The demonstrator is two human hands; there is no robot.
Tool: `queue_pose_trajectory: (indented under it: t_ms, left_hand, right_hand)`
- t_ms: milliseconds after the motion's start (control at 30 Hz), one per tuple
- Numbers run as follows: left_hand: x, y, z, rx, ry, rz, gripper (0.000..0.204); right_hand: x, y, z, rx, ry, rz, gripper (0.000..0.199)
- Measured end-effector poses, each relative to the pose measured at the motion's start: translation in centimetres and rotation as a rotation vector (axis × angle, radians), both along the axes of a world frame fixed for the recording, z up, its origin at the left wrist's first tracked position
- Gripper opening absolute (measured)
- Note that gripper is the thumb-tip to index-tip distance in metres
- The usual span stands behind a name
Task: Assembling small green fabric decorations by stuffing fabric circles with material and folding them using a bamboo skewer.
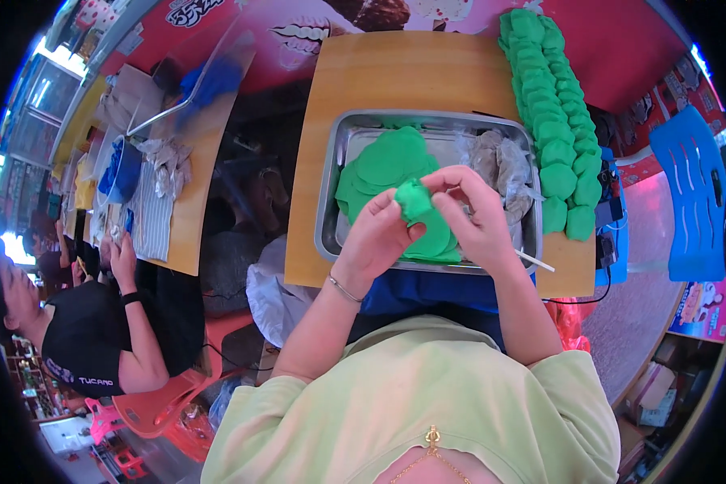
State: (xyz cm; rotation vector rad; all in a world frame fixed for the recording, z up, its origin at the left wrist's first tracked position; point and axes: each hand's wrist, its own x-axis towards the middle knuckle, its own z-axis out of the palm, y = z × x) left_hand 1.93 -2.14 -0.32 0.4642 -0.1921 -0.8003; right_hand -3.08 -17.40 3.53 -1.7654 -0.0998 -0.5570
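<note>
Both hands hold a small gathered green piece (pixel 412 201) above a metal tray. My left hand (pixel 377 235) cups it from the left, thumb and fingers closed round its side. On the other side, the thumb and fingertips of my right hand (pixel 474 211) pinch its upper edge. A loose pile of flat round green sheets (pixel 387 165) lies in the metal tray (pixel 324 194) beneath. Whether they are cloth or some other soft material, I cannot tell. Beside the pile, at the tray's right, sit clear plastic bags (pixel 515 173) with brownish contents.
Long rows of gathered green pieces (pixel 558 129) line the wooden table's (pixel 411 68) right side. A white stick (pixel 534 260) pokes out by the tray's front right corner. Rightward stands a blue chair (pixel 690 189). At another table (pixel 187 218) on the left, a person (pixel 97 339) works.
</note>
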Motion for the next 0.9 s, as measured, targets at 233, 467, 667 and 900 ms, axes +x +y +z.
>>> queue_pose_trajectory:
  t_ms: [233, 467, 667, 900]
  left_hand:
    - [0.3, 0.4, -0.5, 0.142, -0.061, 0.000, 0.012]
    - [0.6, 1.2, 0.1, 0.278, -0.319, -0.163, 0.037]
    - [0.1, 0.6, -0.8, 0.025, -0.098, -0.216, 0.042]
    - [-0.3, 0.0, 0.2, 0.065, -0.056, -0.084, 0.026]
  right_hand:
    - [-0.2, -0.4, -0.6, -0.004, 0.166, 0.134, 0.010]
    - [-0.5, -0.3, 0.0, 0.367, 0.346, 0.212, 0.006]
    - [-0.2, -0.7, -0.5, 0.292, 0.367, 0.259, 0.007]
    - [0.0, -0.5, -1.2, 0.258, 0.220, -0.005, 0.010]
